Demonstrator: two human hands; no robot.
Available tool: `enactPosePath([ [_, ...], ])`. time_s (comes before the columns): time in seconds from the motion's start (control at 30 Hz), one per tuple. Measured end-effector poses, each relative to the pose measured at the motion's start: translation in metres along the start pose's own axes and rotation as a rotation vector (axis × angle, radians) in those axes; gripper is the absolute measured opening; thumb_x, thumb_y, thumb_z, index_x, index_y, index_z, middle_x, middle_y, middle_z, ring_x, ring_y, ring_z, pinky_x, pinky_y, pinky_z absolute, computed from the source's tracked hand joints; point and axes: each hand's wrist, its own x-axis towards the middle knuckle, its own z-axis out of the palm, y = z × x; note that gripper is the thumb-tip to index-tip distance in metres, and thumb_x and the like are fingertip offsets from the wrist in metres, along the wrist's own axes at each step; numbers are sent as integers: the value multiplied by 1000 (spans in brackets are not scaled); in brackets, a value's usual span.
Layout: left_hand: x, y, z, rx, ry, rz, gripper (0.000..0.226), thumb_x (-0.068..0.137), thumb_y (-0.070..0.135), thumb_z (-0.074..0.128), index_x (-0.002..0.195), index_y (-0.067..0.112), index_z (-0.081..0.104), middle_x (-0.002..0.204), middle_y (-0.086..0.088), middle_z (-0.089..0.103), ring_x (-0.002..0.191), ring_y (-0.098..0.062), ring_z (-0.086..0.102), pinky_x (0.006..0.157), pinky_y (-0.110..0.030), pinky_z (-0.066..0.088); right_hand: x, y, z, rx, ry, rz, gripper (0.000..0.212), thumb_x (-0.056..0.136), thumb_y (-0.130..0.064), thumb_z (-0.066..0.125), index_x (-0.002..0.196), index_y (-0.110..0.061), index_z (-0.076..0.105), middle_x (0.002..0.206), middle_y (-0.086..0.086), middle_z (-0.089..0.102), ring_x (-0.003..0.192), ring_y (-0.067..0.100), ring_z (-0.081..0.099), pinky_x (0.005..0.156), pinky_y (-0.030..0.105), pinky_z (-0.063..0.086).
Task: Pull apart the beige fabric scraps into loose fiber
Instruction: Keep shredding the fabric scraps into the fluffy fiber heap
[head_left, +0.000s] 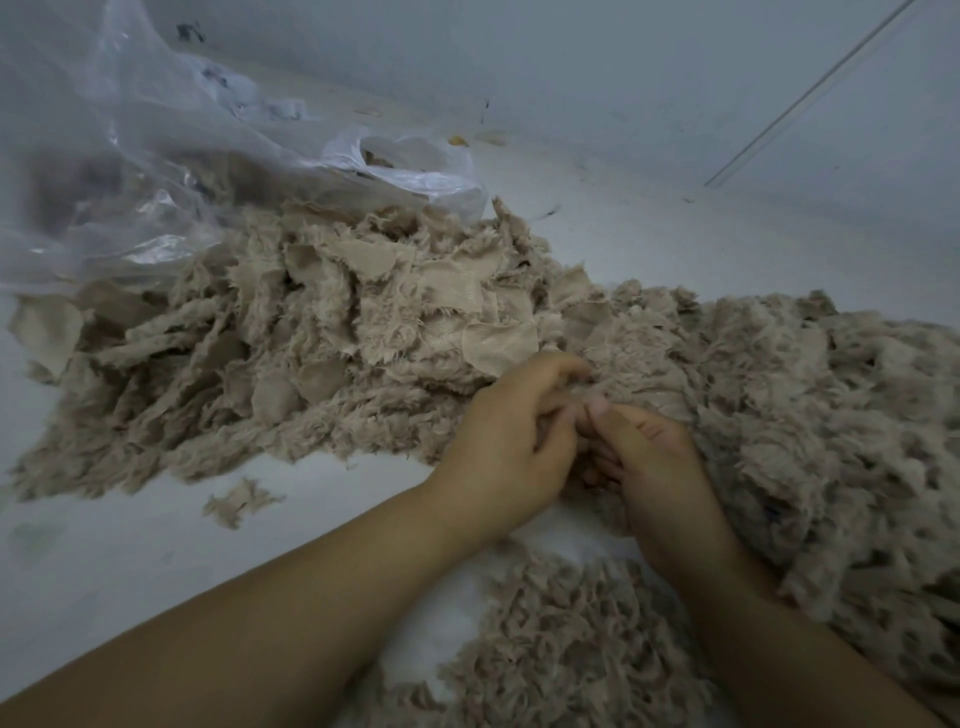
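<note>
At the far left, a crumpled clear plastic bag (156, 171) lies on the pale tabletop (130, 561), its mouth facing the heap. Spilling from it, the beige fabric scraps (322, 332) form a wide pile across the middle, flat woven patches mixed among fuzzy torn pieces. One small stray scrap (240, 503) sits alone on the near side of that pile. Right of it, the left hand (511, 441) and right hand (652, 462) meet at the pile's near edge, fingers of both curled inward in a tight grip on a small tuft between them (what exactly is pinched is mostly hidden by the fingers). Near the forearms lies a mound of loose fiber (561, 649), and a larger fluffy mass of pulled fiber (831, 441) fills the right side.
</note>
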Motion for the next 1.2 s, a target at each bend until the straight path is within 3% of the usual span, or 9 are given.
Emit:
enactPosePath([
  [0.1,3,0,-4,-229,118,-154,26,90,4,54,105,26,55,86,3,69,84,-11,66,77,-24,54,1,2,0,-7,44,38,31,101,-27,52,87,-17,77,73,24,63,61,28,47,55,32,33],
  [0.2,8,-1,-7,-200,195,-276,27,90,0,60,100,25,55,95,-4,62,84,-18,59,73,-25,54,2,4,-1,12,64,49,31,102,-25,51,86,-18,77,82,25,61,71,30,47,59,33,32],
  [0.4,12,4,-10,-370,-59,-573,27,87,20,73,107,10,59,75,-14,62,47,-13,53,41,-21,40,2,2,-1,87,-2,11,39,99,-7,46,74,-14,76,65,7,69,58,18,64,54,24,51],
  [0.53,12,5,-9,-399,-51,-521,41,79,-2,76,113,10,56,78,-10,59,56,-18,53,47,-24,45,2,1,-1,60,-20,-15,49,100,-9,45,62,-21,73,53,-4,63,54,12,63,53,22,50],
  [0.67,10,4,-7,-348,44,-362,58,73,-12,76,117,20,56,98,0,54,72,-15,55,66,-27,51,1,-1,1,24,47,18,28,95,-19,61,71,-13,73,70,17,70,65,33,54,58,39,41],
  [0.8,10,2,-9,-435,123,-415,62,72,-10,78,117,25,53,108,-5,56,80,-14,64,77,-30,57,0,-2,1,29,84,74,29,95,-10,57,71,-13,73,74,24,64,73,36,50,66,49,35],
  [0.97,10,-3,-10,-436,96,-428,46,76,-11,74,110,15,57,90,-9,60,66,-10,57,68,-27,54,-3,-4,2,-16,60,59,27,96,-20,60,73,-15,74,62,17,60,56,26,45,50,32,35],
  [1.13,11,-1,-9,-262,3,-371,24,82,-8,70,87,16,70,79,-10,66,64,-18,62,57,-31,57,-2,-4,5,-50,71,14,32,100,-31,55,88,-10,76,88,29,70,75,49,61,67,61,48],
  [1.2,17,3,-12,-146,94,-253,29,81,-13,65,80,14,74,74,2,65,63,-5,61,60,-22,52,0,-4,4,-19,108,36,34,102,-26,50,86,-15,78,88,26,72,76,39,67,68,51,53],
])
